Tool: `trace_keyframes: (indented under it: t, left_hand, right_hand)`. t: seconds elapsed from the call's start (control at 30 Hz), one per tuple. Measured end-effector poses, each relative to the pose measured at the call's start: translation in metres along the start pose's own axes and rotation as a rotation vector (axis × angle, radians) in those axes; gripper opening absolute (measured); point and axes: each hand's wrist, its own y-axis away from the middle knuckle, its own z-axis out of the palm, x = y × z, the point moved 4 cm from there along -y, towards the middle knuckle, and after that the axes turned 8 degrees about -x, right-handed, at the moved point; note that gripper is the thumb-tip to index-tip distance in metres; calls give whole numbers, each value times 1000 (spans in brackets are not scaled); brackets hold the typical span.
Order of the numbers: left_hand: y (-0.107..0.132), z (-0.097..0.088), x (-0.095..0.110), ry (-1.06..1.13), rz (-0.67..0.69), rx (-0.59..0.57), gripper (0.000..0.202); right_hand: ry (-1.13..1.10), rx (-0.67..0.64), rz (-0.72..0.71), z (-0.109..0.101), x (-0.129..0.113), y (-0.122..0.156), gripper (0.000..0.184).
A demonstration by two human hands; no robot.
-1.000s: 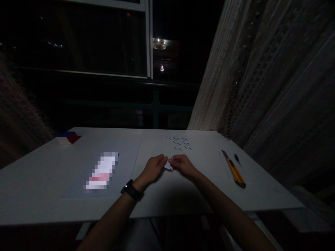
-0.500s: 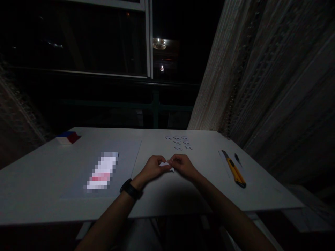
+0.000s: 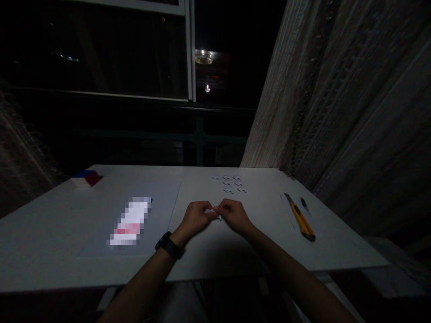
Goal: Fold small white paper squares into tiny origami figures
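Between my two hands is a small piece of white paper [image 3: 209, 211], pinched above the middle of the white table [image 3: 208, 260]. My left hand [image 3: 195, 216], with a black watch [image 3: 169, 245] on its wrist, is closed on the paper's left side. Thumb and fingers of my right hand [image 3: 235, 214] are closed on its right side, the fingertips of both hands nearly touching. Part of the paper is hidden by the fingers, and a small pointed end shows below them. Beyond my hands, several small white paper pieces [image 3: 227, 184] with dark marks lie in rows.
At the right lie a yellow utility knife [image 3: 303, 223] and a small dark pointed tool [image 3: 305, 204]. A large pale sheet [image 3: 164, 193] on the left bears a lit, blurred screen [image 3: 129, 222]. A blue, red and white block [image 3: 85, 178] sits at the far left. Curtains [image 3: 269, 112] hang beyond.
Both hands keep their pinch in nearly the same place. Less of the paper shows between the fingers, and it looks turned or folded a little. The view has shifted slightly.
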Motion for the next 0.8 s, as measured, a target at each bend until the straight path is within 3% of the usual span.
trace_keyframes:
  t: [0.27, 0.43, 0.63, 0.8]
  left_hand:
    - [-3, -5, 3, 110, -75, 69, 41]
    - [-4, -4, -3, 423, -137, 94, 36]
    - [-1, -4, 3, 757, -163, 63, 45]
    - [-2, 1, 3, 848, -155, -9, 59]
  right_hand:
    - [-235, 115, 85, 5, 7, 0, 31]
    - [-281, 145, 124, 10, 7, 2, 37]
    - [-252, 139, 117, 11, 8, 1, 41]
    - [-182, 192, 98, 11, 7, 3, 41]
